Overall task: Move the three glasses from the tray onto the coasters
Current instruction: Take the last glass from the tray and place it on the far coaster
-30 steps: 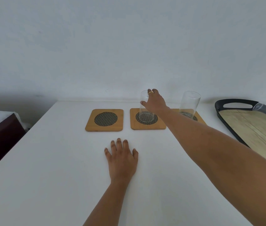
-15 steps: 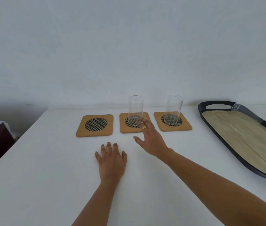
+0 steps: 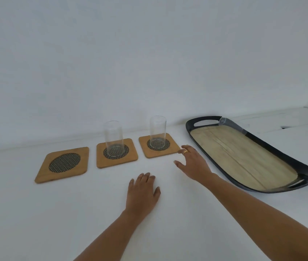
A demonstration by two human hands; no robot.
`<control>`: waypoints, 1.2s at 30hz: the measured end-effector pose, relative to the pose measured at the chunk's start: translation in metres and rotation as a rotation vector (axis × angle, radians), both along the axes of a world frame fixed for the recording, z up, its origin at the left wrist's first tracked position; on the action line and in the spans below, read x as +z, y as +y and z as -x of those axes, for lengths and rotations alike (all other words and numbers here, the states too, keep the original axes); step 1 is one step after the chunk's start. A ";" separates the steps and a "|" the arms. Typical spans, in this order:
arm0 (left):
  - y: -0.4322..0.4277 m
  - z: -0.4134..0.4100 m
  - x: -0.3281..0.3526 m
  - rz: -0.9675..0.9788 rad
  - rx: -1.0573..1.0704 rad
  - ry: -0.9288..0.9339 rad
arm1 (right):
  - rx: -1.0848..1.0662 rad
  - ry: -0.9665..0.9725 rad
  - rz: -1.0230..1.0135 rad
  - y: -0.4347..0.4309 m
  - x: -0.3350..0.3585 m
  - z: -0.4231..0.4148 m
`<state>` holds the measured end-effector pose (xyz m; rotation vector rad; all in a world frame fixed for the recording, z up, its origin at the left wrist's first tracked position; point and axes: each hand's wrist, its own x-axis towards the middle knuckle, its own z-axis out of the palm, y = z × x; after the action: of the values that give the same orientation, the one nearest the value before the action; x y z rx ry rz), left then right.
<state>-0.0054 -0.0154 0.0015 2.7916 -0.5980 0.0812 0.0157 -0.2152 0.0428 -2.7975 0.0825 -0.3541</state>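
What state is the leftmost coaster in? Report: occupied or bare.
Bare. The leftmost coaster shows its whole mesh circle, no glass on it.

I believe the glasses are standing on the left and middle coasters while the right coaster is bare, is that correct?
Not quite: the head view shows the glasses on the middle coaster and right coaster, while the left coaster is bare.

Tray (image 3: 258,146) right of three coasters (image 3: 62,164).
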 end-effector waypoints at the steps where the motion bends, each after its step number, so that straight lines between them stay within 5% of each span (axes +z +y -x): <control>1: -0.014 -0.003 0.001 0.006 -0.032 0.006 | -0.036 0.002 0.002 -0.014 0.002 0.000; 12: -0.118 -0.048 0.001 0.033 -0.178 0.073 | -0.387 0.069 0.046 -0.147 0.009 -0.007; 36: -0.133 -0.063 -0.018 -0.005 -0.125 -0.044 | -0.541 0.323 0.222 -0.233 0.033 -0.096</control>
<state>0.0577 -0.1483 -0.0162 2.7563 -0.7828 0.1148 0.1113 -0.4483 0.0759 -2.9854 0.9351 -0.0226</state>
